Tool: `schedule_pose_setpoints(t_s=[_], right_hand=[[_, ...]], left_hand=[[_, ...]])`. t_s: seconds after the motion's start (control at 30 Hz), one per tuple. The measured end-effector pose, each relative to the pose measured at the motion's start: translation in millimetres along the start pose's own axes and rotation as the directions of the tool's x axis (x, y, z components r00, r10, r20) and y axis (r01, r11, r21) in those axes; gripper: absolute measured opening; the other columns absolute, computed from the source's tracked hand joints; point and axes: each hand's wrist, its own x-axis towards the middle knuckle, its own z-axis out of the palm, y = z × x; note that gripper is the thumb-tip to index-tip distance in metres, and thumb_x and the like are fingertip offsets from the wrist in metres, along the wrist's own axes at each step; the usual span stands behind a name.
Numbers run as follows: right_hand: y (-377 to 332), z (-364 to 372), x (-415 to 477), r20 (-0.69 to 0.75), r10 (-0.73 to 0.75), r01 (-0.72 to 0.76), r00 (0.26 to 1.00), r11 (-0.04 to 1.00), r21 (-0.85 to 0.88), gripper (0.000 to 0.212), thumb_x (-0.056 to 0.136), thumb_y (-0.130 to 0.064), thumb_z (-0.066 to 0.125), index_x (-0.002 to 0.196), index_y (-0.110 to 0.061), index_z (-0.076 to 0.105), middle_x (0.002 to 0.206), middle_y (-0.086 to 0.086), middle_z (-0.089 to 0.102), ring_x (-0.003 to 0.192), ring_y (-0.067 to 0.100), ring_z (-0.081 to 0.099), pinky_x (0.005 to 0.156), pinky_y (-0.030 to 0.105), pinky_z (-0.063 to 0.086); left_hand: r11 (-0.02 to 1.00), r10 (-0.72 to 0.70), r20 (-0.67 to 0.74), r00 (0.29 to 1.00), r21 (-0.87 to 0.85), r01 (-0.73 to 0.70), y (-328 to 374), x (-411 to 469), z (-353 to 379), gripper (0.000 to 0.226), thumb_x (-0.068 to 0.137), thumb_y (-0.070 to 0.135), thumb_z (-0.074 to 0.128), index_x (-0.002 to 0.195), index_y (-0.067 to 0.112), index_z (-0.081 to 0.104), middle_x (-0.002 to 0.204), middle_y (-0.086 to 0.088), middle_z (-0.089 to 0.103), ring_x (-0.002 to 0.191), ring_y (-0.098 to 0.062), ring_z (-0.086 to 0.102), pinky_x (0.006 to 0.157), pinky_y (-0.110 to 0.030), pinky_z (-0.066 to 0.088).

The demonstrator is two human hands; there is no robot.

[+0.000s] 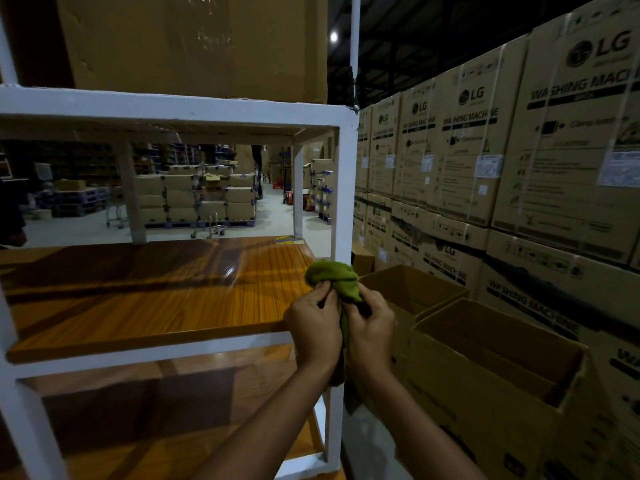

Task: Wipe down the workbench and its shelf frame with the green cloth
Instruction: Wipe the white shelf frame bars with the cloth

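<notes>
Gripping the green cloth at the corner of the shelf frame

Holding the green cloth [337,280] between both hands, I stood at the right front corner of the workbench. My left hand [316,329] had its fingers curled closed over the near side of the cloth, and my right hand [370,329] pinched the other side, thumb and fingers shut on the fabric. The cloth was soft and nubbly, bunched into a rounded lump above my knuckles, with a limp tail hanging down between my wrists. It sat just in front of the white upright post [346,188] of the shelf frame, whose paint looked matte and a little scuffed. The wooden shelf board [156,292] beside my left hand was glossy, orange-brown, with straight grain and streaks of reflected light. To my right stood open cardboard boxes [485,358], dull and square-edged, and behind them stacked washing machine cartons [561,161] with straps.
</notes>
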Motion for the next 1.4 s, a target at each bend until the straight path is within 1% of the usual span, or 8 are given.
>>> schedule_pose_setpoints(t_s=[0.17, 0.33, 0.5, 0.73, 0.87, 1.0, 1.17, 1.4], right_hand=[[-13.3, 2.2, 14.1, -0.01, -0.025, 0.025, 1.0, 1.0, 0.019, 0.023, 0.093, -0.005, 0.062, 0.111, -0.017, 0.07, 0.1, -0.003, 0.066, 0.091, 0.004, 0.063, 0.078, 0.019, 0.052], [-56.5, 4.2, 50.6, -0.035, -0.097, 0.099, 0.995, 0.994, 0.047, 0.024, 0.093, -0.007, 0.061, 0.107, -0.026, 0.067, 0.093, -0.008, 0.065, 0.087, 0.001, 0.061, 0.072, 0.012, 0.049], [-95.6, 10.3, 99.3, -0.037, -0.175, 0.176, 0.984, 0.984, 0.005, 0.017, 0.092, -0.013, 0.061, 0.099, -0.023, 0.073, 0.086, -0.001, 0.07, 0.08, 0.013, 0.066, 0.072, 0.043, 0.058], [-134.5, 6.4, 135.3, 0.005, -0.19, 0.189, 0.982, 0.982, 0.024, 0.018, 0.091, -0.01, 0.062, 0.094, -0.023, 0.074, 0.084, 0.0, 0.072, 0.079, 0.015, 0.069, 0.071, 0.047, 0.059], [-136.5, 4.9, 133.9, 0.024, -0.181, 0.18, 0.983, 0.983, 0.04, 0.02, 0.092, -0.007, 0.061, 0.099, -0.022, 0.073, 0.089, -0.001, 0.072, 0.085, 0.013, 0.068, 0.075, 0.043, 0.06], [-133.2, 6.8, 126.3, -0.019, -0.178, 0.178, 0.984, 0.984, 0.017, 0.02, 0.092, -0.008, 0.061, 0.104, -0.019, 0.073, 0.09, -0.001, 0.071, 0.084, 0.011, 0.067, 0.075, 0.038, 0.06], [-101.8, 5.1, 97.4, -0.023, -0.12, 0.119, 0.993, 0.993, -0.023, 0.021, 0.091, -0.007, 0.062, 0.107, -0.015, 0.073, 0.092, -0.001, 0.071, 0.086, 0.01, 0.066, 0.077, 0.038, 0.059], [-41.5, -4.0, 45.0, 0.032, -0.037, 0.039, 0.999, 0.997, -0.073, 0.022, 0.091, -0.015, 0.063, 0.11, -0.021, 0.073, 0.096, -0.004, 0.072, 0.088, 0.006, 0.067, 0.076, 0.035, 0.058]], left_hand=[[1.0, 0.028, -0.035, 0.999, -0.009, -0.029, 10.6, 12.5, 4.5, 0.014, 0.093, 0.011, 0.063, 0.091, 0.006, 0.076, 0.078, -0.003, 0.073, 0.065, -0.003, 0.062, 0.058, -0.007, 0.043], [0.991, 0.133, -0.082, 0.988, -0.014, -0.134, 52.1, 47.1, 12.0, 0.016, 0.093, 0.009, 0.062, 0.083, 0.013, 0.073, 0.067, 0.008, 0.065, 0.062, -0.003, 0.061, 0.058, -0.02, 0.048], [0.977, 0.198, -0.141, 0.97, -0.056, -0.207, 98.5, 85.3, 18.0, 0.012, 0.092, 0.01, 0.063, 0.09, 0.011, 0.075, 0.066, 0.019, 0.058, 0.065, 0.006, 0.057, 0.062, -0.017, 0.049], [0.952, 0.289, -0.159, 0.944, -0.057, -0.301, 131.0, 115.9, 18.5, 0.014, 0.092, 0.007, 0.063, 0.098, 0.004, 0.075, 0.091, -0.006, 0.074, 0.072, 0.002, 0.056, 0.061, 0.003, 0.037], [0.956, 0.259, -0.158, 0.953, -0.097, -0.276, 127.9, 115.2, 20.5, 0.019, 0.092, 0.008, 0.064, 0.108, 0.004, 0.072, 0.102, -0.007, 0.074, 0.092, -0.008, 0.064, 0.07, 0.003, 0.039], [0.964, 0.234, -0.156, 0.96, -0.092, -0.25, 124.2, 109.8, 21.0, 0.021, 0.092, 0.009, 0.063, 0.111, 0.005, 0.072, 0.104, -0.007, 0.073, 0.093, -0.006, 0.062, 0.072, 0.001, 0.039], [0.982, 0.173, -0.113, 0.978, -0.061, -0.181, 91.7, 85.7, 18.3, 0.018, 0.093, 0.012, 0.062, 0.105, 0.008, 0.075, 0.092, -0.003, 0.075, 0.084, -0.013, 0.068, 0.077, -0.03, 0.057], [0.996, 0.079, -0.054, 0.995, -0.044, -0.082, 40.0, 34.7, 10.2, 0.021, 0.093, 0.01, 0.062, 0.11, 0.004, 0.072, 0.1, -0.007, 0.074, 0.09, -0.012, 0.068, 0.078, -0.021, 0.054]])
